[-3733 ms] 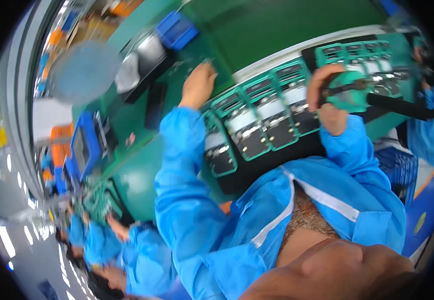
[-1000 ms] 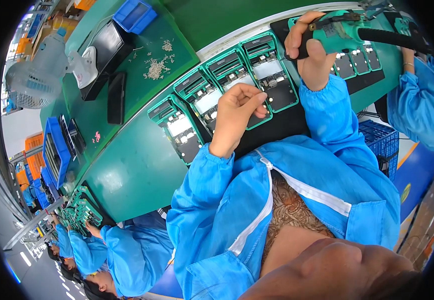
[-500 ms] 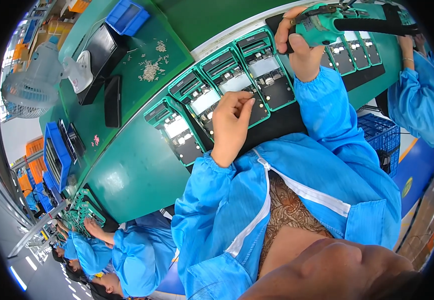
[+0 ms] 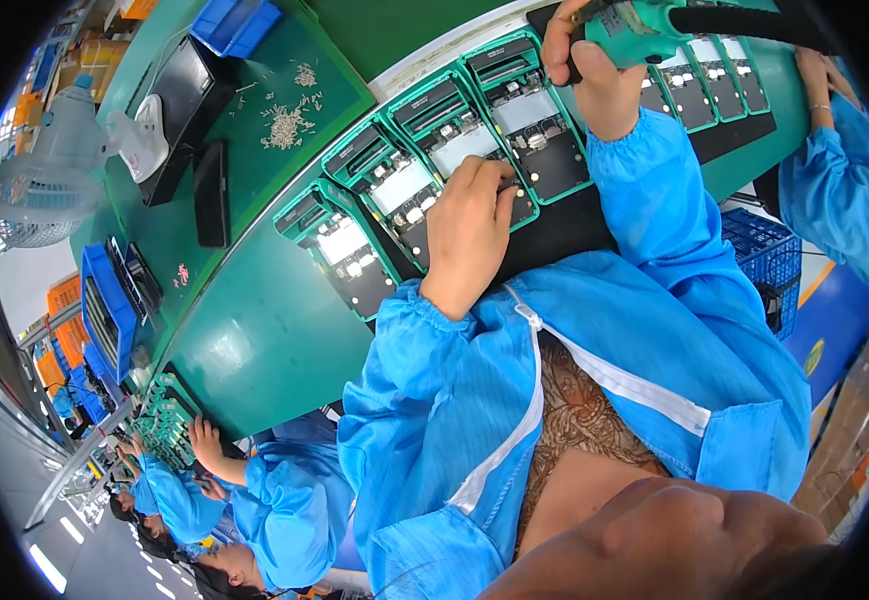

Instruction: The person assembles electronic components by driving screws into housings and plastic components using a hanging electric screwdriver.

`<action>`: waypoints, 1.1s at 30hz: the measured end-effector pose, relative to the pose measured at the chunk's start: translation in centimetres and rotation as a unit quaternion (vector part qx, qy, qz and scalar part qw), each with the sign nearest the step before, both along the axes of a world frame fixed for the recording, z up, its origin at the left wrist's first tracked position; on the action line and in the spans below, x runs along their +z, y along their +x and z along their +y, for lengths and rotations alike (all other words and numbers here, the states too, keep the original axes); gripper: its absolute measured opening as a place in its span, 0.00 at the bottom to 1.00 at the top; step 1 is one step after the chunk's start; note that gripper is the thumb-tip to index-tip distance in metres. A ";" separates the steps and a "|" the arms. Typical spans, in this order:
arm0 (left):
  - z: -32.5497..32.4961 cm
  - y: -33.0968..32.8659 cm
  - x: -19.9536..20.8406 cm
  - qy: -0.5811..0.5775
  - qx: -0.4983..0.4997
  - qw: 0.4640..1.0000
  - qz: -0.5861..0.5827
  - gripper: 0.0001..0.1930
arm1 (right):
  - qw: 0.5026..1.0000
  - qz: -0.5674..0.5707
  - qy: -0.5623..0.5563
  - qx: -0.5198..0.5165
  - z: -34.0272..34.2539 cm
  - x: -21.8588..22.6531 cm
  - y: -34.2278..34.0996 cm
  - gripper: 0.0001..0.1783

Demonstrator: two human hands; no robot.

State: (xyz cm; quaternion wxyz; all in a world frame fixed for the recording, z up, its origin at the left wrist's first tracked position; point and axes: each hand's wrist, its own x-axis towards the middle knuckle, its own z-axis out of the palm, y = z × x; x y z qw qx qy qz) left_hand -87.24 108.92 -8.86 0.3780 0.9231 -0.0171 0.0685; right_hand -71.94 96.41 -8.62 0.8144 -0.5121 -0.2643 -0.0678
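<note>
My left hand [image 4: 464, 232] reaches over the lower part of a green-framed device housing [image 4: 461, 148]. Its thumb and fingers are pinched together near the black lower section, and whatever they hold is hidden or too small to name. My right hand [image 4: 604, 88] is wrapped round a green hand-held power tool [image 4: 636, 32] with a thick black tube, above the row. Beside the left hand, another open housing [image 4: 528, 113] shows a white panel and a black lower part. Two more housings, one in the middle [image 4: 399, 188] and one at the end [image 4: 344, 243], lie left of it.
A pile of small pale pieces [image 4: 284, 128] lies on the green bench, near a blue bin [image 4: 235, 25] and a black box [image 4: 189, 110]. A fan [image 4: 44, 190] stands far left. More housings [image 4: 689, 92] continue rightward. Co-workers sit at both sides; a blue crate [image 4: 762, 265] stands right.
The view has shifted slightly, so the bench items sit further left and higher. My left hand's fingers have come down closer over the housing. My right hand still grips the power tool.
</note>
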 end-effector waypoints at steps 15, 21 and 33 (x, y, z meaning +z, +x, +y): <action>0.8 -0.8 0.2 0.003 -0.061 0.998 0.019 0.13 | 0.993 -0.049 0.075 0.074 -1.5 2.0 -3.4 0.26; 1.2 -1.4 -0.4 -0.075 -0.036 0.996 -0.015 0.18 | 0.985 0.000 0.052 0.165 -0.8 2.9 -8.0 0.27; 1.2 -2.0 -0.6 -0.150 -0.026 0.988 0.017 0.15 | 0.982 0.017 0.062 0.179 0.5 1.7 -8.9 0.29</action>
